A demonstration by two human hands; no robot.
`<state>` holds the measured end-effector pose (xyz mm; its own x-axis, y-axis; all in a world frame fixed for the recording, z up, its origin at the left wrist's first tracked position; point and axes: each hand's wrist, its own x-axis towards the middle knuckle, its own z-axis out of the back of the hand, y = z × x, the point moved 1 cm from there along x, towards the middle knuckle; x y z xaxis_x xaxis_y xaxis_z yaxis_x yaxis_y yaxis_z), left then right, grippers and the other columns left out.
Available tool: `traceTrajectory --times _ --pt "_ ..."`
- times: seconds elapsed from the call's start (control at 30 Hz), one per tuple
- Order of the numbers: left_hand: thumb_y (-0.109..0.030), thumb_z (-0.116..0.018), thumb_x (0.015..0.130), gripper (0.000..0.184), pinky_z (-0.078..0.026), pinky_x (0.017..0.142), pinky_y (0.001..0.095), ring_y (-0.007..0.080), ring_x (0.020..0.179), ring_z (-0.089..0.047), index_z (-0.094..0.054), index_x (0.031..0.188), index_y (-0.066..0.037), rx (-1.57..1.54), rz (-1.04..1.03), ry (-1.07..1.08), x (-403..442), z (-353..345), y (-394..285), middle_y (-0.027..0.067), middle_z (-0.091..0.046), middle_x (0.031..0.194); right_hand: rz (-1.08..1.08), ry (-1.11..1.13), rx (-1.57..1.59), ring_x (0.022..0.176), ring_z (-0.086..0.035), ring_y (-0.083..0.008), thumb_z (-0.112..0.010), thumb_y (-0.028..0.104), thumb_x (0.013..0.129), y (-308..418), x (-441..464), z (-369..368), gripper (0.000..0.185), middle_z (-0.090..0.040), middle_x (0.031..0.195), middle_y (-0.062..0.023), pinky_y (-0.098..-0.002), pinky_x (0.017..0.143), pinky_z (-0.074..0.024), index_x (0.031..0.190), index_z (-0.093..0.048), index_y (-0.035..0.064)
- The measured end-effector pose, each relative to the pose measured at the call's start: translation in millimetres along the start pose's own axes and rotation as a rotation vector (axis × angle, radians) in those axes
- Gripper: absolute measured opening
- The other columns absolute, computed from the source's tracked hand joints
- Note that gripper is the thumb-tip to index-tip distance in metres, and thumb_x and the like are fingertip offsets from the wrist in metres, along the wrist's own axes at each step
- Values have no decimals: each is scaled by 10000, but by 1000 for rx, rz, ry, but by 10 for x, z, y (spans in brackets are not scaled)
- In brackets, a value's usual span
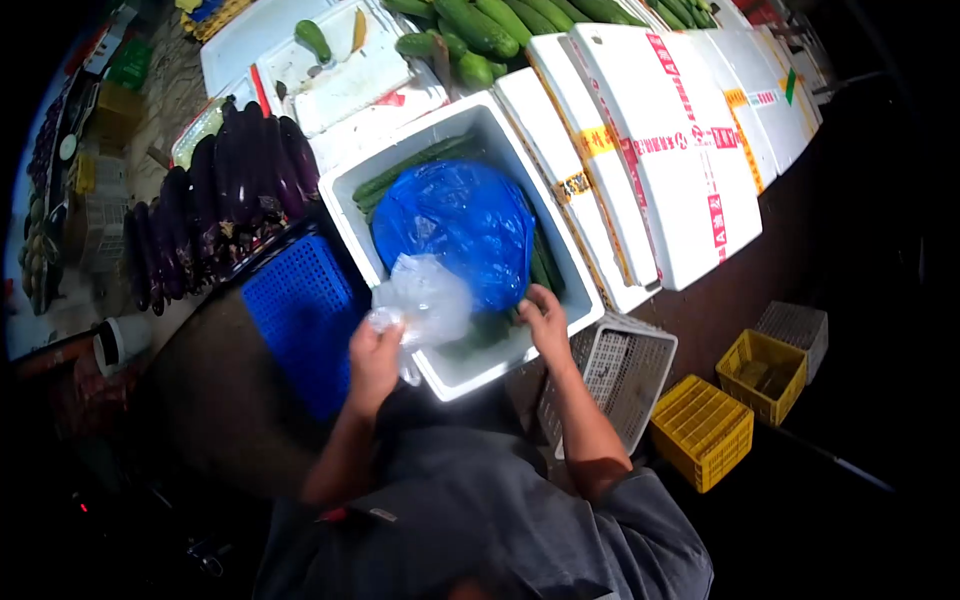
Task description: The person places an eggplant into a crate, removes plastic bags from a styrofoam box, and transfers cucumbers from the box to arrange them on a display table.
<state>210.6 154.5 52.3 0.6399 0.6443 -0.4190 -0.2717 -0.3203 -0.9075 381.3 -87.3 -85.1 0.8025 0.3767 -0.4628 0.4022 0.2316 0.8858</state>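
Note:
A white foam box (350,210) stands in front of me with green cucumbers (410,168) inside. A crumpled blue plastic bag (455,215) covers most of them. My left hand (374,365) pinches a clear plastic bag (428,300), which hangs over the near left part of the box and partly hides the blue plastic. At the box's near right side, my right hand (545,320) has its fingers curled against the lower edge of the blue plastic. What lies between those fingertips is hidden.
Purple eggplants (245,165) are piled at the left above a blue crate (305,315). White foam lids (670,150) lean to the right. Below them stand a grey crate (630,370) and yellow crates (703,430). Large green gourds (480,25) lie at the back.

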Motion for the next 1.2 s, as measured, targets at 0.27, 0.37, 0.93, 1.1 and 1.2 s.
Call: traceTrajectory --times 0.27,0.37,0.93,1.1,1.2 --pt "-78 -596 975 187 -480 841 268 107 958 -617 -645 1135 7 -55 -190 -49 -91 609 -477 46 -685 1061 -341 -261 -380 662 -651 -195 -674 214 949 -1491 790 -146 374 -667 868 -114 -332 488 -527 1168 -606 -81" --pt "-83 -598 975 178 -473 848 266 110 951 -613 -647 1120 6 -73 -198 -73 -89 814 -424 43 -681 1053 -208 -264 -408 619 -619 -165 -654 212 965 -1844 943 -122 251 -656 801 -68 -311 503 -516 1038 -655 -28" --pt "-35 -519 979 173 -461 848 262 113 928 -600 -646 1087 10 -124 -234 -188 -79 1210 -477 53 -669 1022 -106 -58 702 852 -661 -297 -456 157 1064 1603 2402 -1192 172 -611 1044 -175 -451 719 -512 1169 -477 21" --pt "-31 -527 952 174 -462 834 264 121 925 -598 -645 1073 13 -139 -152 -305 -119 1253 -416 55 -666 1018 87 -13 696 876 -667 -257 -493 154 1044 809 2406 -760 251 -646 1058 -118 -382 693 -507 1256 -515 21" --pt "-34 -532 940 178 -464 828 267 121 918 -601 -649 1066 13 -212 -102 -258 -75 1284 -358 57 -670 1007 74 -300 634 700 -610 -177 -514 131 1020 484 1664 -895 148 -634 895 -109 -256 580 -498 1002 -602 14"
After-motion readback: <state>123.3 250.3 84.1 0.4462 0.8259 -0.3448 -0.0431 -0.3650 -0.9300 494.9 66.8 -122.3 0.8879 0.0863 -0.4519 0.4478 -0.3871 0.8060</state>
